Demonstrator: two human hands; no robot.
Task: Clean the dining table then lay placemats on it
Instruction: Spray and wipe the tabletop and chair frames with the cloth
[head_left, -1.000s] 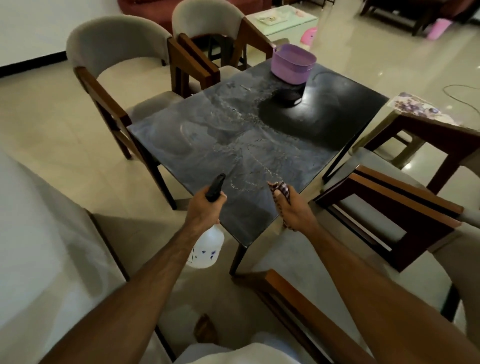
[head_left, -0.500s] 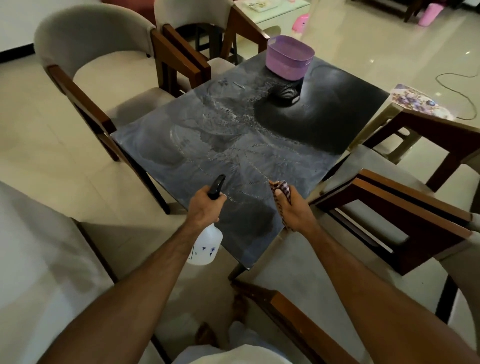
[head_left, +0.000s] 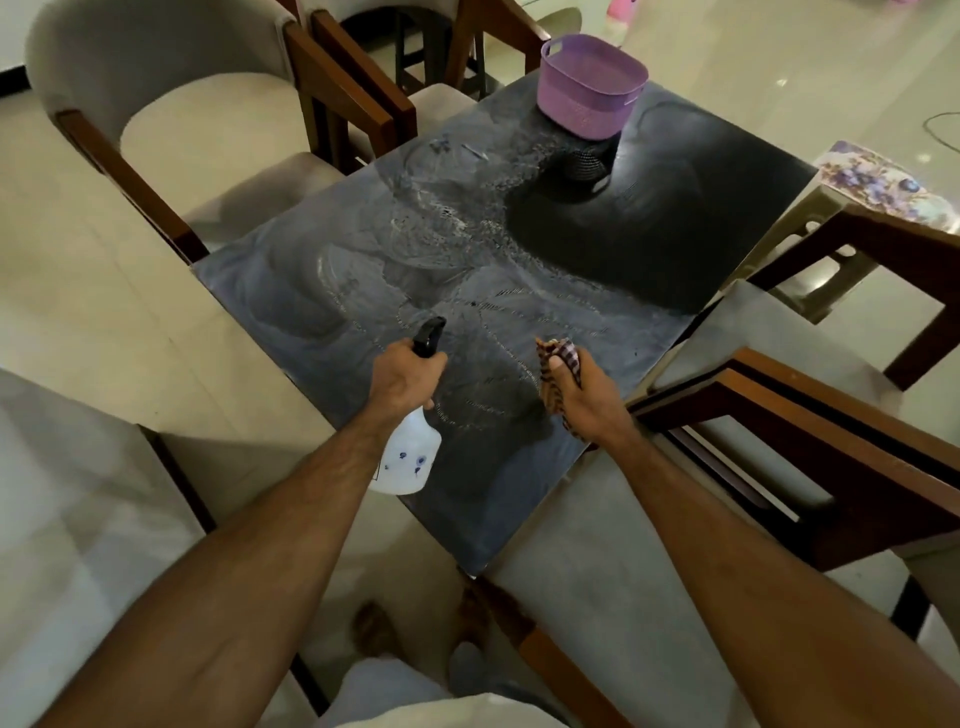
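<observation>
We had the left hand (head_left: 402, 382) wrapped round the spray bottle (head_left: 406, 457) at the counter's (head_left: 322, 291) near edge — right hand (head_left: 582, 397) clutched the checked cloth (head_left: 558, 364) just beside it; purple basket (head_left: 589, 85) sat at the far corner.

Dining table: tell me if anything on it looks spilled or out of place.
Pale streaks and droplet trails cover most of the dining table; only a dark patch near the purple basket is streak-free. The basket sits close to the far corner.

dim indoor light, glare on the pale floor (head_left: 737, 57), wide-angle bending at edges, slightly soft focus
</observation>
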